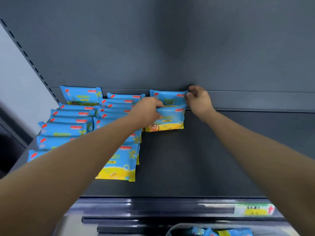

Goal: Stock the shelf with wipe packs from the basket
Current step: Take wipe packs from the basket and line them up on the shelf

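Observation:
Blue and yellow wipe packs stand in rows on the dark shelf [213, 159]. Two rows of several packs [68, 128] fill the left part. A third row at the back middle holds two packs. My left hand [146, 109] grips the left edge of the front wipe pack [170, 120] of that row. My right hand [198, 99] pinches the right end of the rear wipe pack [167, 97], which leans against the back panel. More packs [226, 232] show at the bottom edge, likely in the basket.
The shelf's grey back panel [170, 48] rises behind the packs. A slotted upright [32, 63] runs along the left. A price-label strip [254, 209] lines the shelf's front edge. The right half of the shelf is bare.

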A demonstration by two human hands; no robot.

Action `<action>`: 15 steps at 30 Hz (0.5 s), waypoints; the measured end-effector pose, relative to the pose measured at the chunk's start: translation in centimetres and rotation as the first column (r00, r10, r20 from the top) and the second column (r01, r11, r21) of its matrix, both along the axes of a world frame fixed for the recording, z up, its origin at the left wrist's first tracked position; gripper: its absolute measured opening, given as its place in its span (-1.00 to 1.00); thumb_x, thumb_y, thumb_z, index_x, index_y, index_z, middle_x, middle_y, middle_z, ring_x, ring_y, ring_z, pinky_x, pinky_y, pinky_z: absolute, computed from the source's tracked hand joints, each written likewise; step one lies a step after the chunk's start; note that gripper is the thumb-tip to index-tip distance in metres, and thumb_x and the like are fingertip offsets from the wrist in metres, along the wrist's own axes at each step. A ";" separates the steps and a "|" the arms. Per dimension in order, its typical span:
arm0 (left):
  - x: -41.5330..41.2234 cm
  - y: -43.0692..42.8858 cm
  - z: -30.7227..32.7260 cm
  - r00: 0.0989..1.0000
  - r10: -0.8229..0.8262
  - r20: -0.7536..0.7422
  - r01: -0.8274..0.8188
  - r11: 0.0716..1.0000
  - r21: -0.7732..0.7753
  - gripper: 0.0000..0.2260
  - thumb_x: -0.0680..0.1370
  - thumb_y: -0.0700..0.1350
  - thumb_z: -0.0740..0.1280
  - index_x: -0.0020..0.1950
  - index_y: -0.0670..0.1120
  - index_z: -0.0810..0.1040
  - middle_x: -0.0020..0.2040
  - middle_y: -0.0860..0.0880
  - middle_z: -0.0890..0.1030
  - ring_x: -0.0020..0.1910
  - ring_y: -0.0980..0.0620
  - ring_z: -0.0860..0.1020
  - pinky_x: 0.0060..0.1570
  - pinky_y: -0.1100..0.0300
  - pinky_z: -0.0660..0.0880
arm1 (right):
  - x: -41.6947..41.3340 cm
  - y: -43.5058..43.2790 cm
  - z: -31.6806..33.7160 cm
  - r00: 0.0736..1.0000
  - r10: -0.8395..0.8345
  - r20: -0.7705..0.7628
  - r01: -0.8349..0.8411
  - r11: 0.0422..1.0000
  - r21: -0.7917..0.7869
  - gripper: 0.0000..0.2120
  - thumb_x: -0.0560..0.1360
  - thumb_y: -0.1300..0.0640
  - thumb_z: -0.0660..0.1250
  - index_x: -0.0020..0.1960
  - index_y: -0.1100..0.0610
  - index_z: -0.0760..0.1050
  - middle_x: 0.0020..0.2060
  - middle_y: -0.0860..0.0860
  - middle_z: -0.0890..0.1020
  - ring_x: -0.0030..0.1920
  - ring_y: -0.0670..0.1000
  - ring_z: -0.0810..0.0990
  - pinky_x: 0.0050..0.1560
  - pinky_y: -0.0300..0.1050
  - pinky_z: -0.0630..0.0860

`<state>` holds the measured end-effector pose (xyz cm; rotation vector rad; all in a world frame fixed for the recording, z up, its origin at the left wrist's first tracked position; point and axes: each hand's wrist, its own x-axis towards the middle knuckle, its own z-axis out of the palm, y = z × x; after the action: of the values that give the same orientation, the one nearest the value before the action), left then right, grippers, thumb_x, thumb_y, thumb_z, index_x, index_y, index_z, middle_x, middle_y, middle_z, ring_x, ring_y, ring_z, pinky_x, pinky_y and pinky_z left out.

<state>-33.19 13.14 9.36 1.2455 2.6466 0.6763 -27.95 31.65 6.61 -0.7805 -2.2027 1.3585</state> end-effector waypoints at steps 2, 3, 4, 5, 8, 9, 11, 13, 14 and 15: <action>-0.9 0.7 -0.6 0.999 0.002 -0.045 -0.003 1.000 -0.019 -0.70 0.49 -0.20 0.35 0.23 -0.11 0.54 0.12 -0.07 0.58 0.06 -0.05 0.52 -0.04 0.18 0.40 | 0.2 0.0 0.2 1.000 -0.009 -0.011 0.009 1.000 -0.017 -0.67 0.57 0.22 0.14 0.31 0.24 0.37 0.01 0.08 0.53 0.06 0.12 0.55 0.22 0.07 0.48; -1.2 1.2 -0.9 0.998 0.011 -0.064 -0.013 1.000 -0.028 -0.71 0.49 -0.20 0.34 0.21 -0.11 0.54 0.10 -0.09 0.58 0.03 -0.06 0.52 -0.08 0.17 0.40 | 0.3 0.0 0.2 1.000 -0.008 -0.007 0.008 1.000 -0.003 -0.67 0.57 0.22 0.14 0.32 0.24 0.37 0.03 0.09 0.55 0.05 0.08 0.54 0.20 0.02 0.48; -1.6 1.6 -1.0 0.996 0.026 -0.085 -0.029 0.999 -0.037 -0.74 0.50 -0.20 0.32 0.19 -0.12 0.54 0.08 -0.11 0.58 0.01 -0.07 0.52 -0.11 0.16 0.40 | 0.4 0.0 0.3 1.000 -0.011 -0.001 0.011 1.000 0.020 -0.68 0.58 0.22 0.14 0.32 0.23 0.37 0.06 0.10 0.56 0.03 0.03 0.52 0.16 -0.07 0.48; -1.9 2.0 -1.2 0.994 0.040 -0.106 -0.046 0.998 -0.048 -0.75 0.49 -0.20 0.31 0.17 -0.13 0.53 0.07 -0.13 0.58 0.00 -0.09 0.52 -0.12 0.14 0.40 | 0.6 -0.1 0.3 1.000 -0.019 0.004 0.019 0.999 0.050 -0.68 0.58 0.22 0.14 0.32 0.22 0.38 0.07 0.09 0.56 0.02 -0.02 0.50 0.11 -0.16 0.45; -2.8 3.1 -1.5 0.986 0.052 -0.160 -0.061 0.997 -0.052 -0.76 0.48 -0.19 0.33 0.14 -0.17 0.50 0.08 -0.16 0.55 0.04 -0.14 0.50 -0.06 0.08 0.42 | 1.5 -0.2 0.4 0.998 -0.059 -0.005 0.060 0.991 0.123 -0.69 0.58 0.21 0.16 0.30 0.20 0.40 0.05 0.03 0.55 0.00 -0.08 0.47 0.04 -0.28 0.38; -2.9 3.3 -1.7 0.983 0.045 -0.177 -0.054 0.998 -0.045 -0.74 0.48 -0.17 0.34 0.15 -0.17 0.50 0.10 -0.16 0.54 0.06 -0.15 0.49 -0.01 0.06 0.43 | 1.9 -0.3 0.4 0.998 -0.070 -0.010 0.070 0.987 0.147 -0.70 0.57 0.21 0.17 0.29 0.20 0.41 0.05 0.03 0.56 -0.01 -0.09 0.47 0.03 -0.30 0.38; -3.2 3.5 -1.9 0.972 0.038 -0.232 -0.048 0.998 -0.037 -0.72 0.50 -0.14 0.34 0.19 -0.17 0.48 0.12 -0.15 0.52 0.11 -0.14 0.46 0.08 0.02 0.41 | 2.8 -0.5 0.5 0.996 -0.083 -0.014 0.085 0.977 0.197 -0.71 0.57 0.22 0.18 0.27 0.21 0.43 0.05 0.05 0.58 -0.04 -0.09 0.48 -0.05 -0.38 0.35; -3.5 3.7 -2.1 0.952 0.034 -0.305 -0.047 0.998 -0.035 -0.71 0.51 -0.12 0.33 0.20 -0.15 0.47 0.12 -0.14 0.50 0.13 -0.12 0.42 0.12 0.01 0.36 | 3.7 -0.7 0.5 0.996 -0.086 -0.010 0.086 0.968 0.237 -0.72 0.57 0.22 0.19 0.26 0.21 0.45 0.06 0.08 0.59 -0.05 -0.09 0.48 -0.14 -0.47 0.29; -3.5 3.8 -2.1 0.941 0.031 -0.336 -0.043 0.999 -0.028 -0.72 0.51 -0.12 0.32 0.20 -0.15 0.47 0.12 -0.13 0.49 0.14 -0.12 0.41 0.14 0.02 0.34 | 4.2 -0.8 0.6 0.996 -0.085 -0.006 0.084 0.965 0.247 -0.72 0.57 0.22 0.19 0.26 0.21 0.45 0.08 0.08 0.60 -0.04 -0.08 0.49 -0.13 -0.48 0.28; -3.5 3.9 -2.0 0.931 0.031 -0.363 -0.042 0.999 -0.021 -0.72 0.51 -0.13 0.32 0.20 -0.14 0.46 0.13 -0.13 0.49 0.14 -0.11 0.40 0.15 0.02 0.33 | 4.6 -0.9 0.7 0.996 -0.085 -0.001 0.083 0.964 0.253 -0.72 0.57 0.21 0.19 0.26 0.20 0.45 0.09 0.08 0.60 -0.01 -0.06 0.51 -0.11 -0.47 0.29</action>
<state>-36.71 17.08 7.34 1.4385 2.9654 0.4454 -23.38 30.72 7.34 -0.7761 -2.2650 1.0094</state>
